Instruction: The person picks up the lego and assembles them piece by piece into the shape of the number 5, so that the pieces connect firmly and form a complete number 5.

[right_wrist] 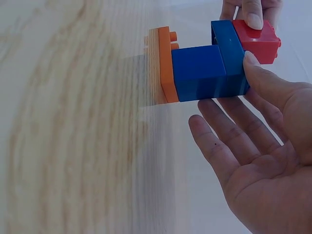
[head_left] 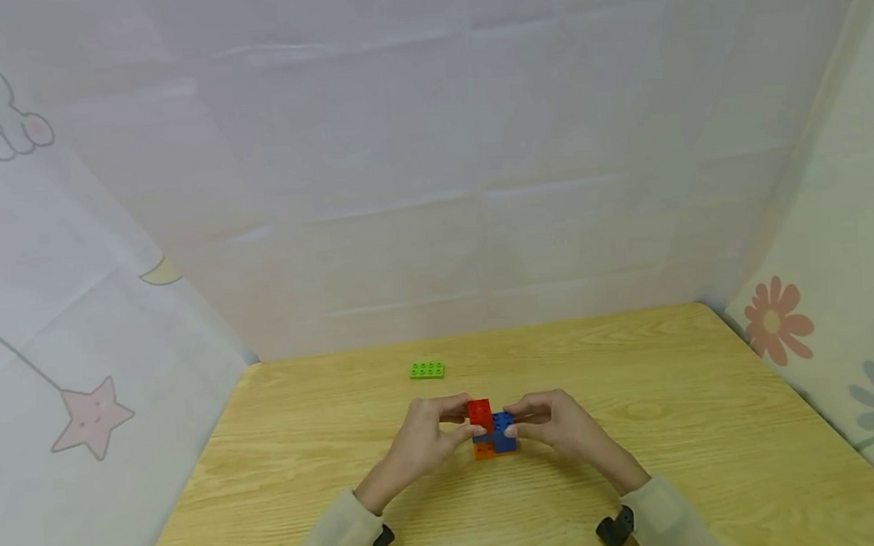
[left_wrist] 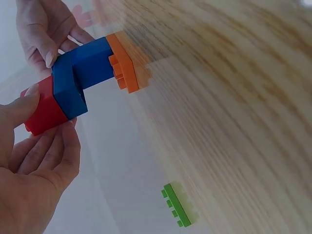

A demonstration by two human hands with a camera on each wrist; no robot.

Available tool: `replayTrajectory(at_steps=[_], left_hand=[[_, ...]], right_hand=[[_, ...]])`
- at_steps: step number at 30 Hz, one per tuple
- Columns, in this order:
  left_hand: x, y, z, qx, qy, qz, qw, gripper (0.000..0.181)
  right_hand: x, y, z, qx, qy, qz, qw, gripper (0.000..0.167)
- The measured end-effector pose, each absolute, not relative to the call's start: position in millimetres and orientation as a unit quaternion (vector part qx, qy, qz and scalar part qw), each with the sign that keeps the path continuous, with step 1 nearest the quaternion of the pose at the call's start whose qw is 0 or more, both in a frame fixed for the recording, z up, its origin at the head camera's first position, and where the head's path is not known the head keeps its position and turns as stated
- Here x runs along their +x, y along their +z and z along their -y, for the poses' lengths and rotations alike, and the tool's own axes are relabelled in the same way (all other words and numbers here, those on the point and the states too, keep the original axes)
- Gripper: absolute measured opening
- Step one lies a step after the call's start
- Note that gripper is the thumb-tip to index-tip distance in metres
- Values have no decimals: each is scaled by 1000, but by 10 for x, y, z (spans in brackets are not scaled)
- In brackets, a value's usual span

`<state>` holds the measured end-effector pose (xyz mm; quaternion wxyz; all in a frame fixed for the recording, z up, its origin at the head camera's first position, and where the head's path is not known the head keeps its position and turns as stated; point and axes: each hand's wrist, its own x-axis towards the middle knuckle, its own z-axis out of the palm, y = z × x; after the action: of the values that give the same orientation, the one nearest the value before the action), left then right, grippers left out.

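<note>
A small stack of toy building bricks stands on the wooden table [head_left: 340, 412]. At its base lies a thin orange brick [right_wrist: 166, 66], with a blue brick [right_wrist: 199, 73] on part of it. A thinner blue brick [right_wrist: 229, 58] sits over that one and overhangs toward the left. A red brick [left_wrist: 46, 107] tops the overhanging side. My left hand [head_left: 426, 436] pinches the red brick between thumb and fingers. With its thumb and fingers, my right hand [head_left: 566, 424] grips the thinner blue brick at its right end; the lower fingers of that hand are spread in the right wrist view.
A flat green brick [head_left: 427, 371] lies on the table behind the stack, slightly left. Pale cloth walls [head_left: 434, 223] with printed pictures rise along the table's back and sides.
</note>
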<state>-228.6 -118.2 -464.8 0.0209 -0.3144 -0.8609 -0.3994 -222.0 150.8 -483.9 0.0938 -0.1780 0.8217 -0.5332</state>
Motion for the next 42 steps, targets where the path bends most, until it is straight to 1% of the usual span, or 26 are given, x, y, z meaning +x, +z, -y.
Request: replayTrajectory(at_steps=[5,14,26,35,42], left_hand=[[-2290,-4621,1180,-319,-400,859,24,43],[-2304,-4586,1186,-314,-392,865,6,41],[-2292,-4568,1165,-332,-394,857,15,39],[-2269,-4581,1168,-320,-397,860,12,43],[-2290,-4581,1163,-326,-388,861,22,39]], right_hand=[[-2223,-4835,-1503,-171,-530,-826,91,38],[-2236,-4878,-1496,-169,-532,-824,93,39],[-2257,-4925,-1513,-172,-538,-820,93,40],[-2247,-4942,-1501,-172,-542,-817,96,38],[-2256,-4921,-1512,-169,-540,-819,95,39]])
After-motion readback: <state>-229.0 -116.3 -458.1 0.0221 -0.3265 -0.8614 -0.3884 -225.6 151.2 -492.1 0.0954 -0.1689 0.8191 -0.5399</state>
